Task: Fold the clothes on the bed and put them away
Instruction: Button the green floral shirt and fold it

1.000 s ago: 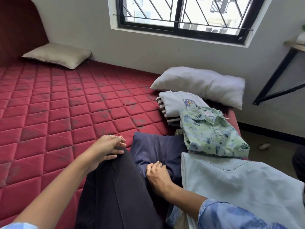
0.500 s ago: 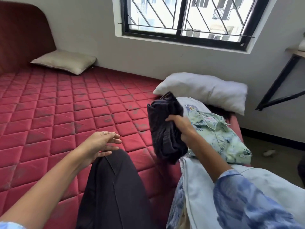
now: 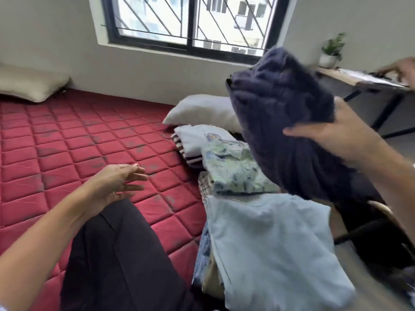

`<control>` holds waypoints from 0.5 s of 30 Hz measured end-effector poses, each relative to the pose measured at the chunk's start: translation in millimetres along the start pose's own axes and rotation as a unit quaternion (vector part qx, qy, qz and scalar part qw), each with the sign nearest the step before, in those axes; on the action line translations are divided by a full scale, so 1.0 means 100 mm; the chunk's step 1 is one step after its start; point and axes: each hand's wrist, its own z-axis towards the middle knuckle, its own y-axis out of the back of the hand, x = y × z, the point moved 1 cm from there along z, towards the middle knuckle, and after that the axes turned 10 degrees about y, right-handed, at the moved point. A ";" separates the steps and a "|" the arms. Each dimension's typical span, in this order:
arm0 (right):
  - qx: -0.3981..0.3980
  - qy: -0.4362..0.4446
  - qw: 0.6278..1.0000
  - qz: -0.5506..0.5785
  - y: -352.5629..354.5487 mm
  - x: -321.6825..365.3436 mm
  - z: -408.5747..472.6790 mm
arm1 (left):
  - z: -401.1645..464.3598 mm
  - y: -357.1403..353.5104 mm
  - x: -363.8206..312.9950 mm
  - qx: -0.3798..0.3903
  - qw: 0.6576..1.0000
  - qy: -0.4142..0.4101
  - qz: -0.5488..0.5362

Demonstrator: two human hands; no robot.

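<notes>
Fingers of the right hand [image 3: 341, 140] wrap the folded navy cloth [image 3: 289, 122], held up at right of frame above the clothes pile [image 3: 258, 232] on the bed [image 3: 67, 142] | left hand [image 3: 116, 182] loose, holding nothing, lower left | tip: keep a firm hold so the folds stay flat, then set it down gently.

**Around the barred window**

A barred window [image 3: 190, 23] sits in the pale wall. Below it to the left lies a beige pillow [image 3: 29, 85]; below it to the right, a white pillow [image 3: 202, 112]. Right of the window, a small potted plant [image 3: 331, 51] stands on a wooden desk [image 3: 359, 80].
</notes>
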 end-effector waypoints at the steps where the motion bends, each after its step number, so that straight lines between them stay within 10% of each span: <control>1: 0.042 0.024 0.996 -0.075 0.02 -0.04 -0.18 | -0.01 -0.05 -0.02 0.007 1.000 -0.005 0.000; 5: 0.341 -0.015 0.907 -0.248 -0.29 -0.48 -0.98 | -0.07 -0.21 -0.09 0.021 1.000 -0.014 0.006; 9: 0.735 -0.165 0.598 -0.273 -0.80 -0.74 -1.54 | -0.17 -0.29 -0.10 0.021 0.999 -0.018 0.034; 15: 0.716 -0.162 0.632 -0.248 -0.91 -0.71 -1.15 | -0.41 -0.07 -0.15 -0.008 0.998 -0.037 0.055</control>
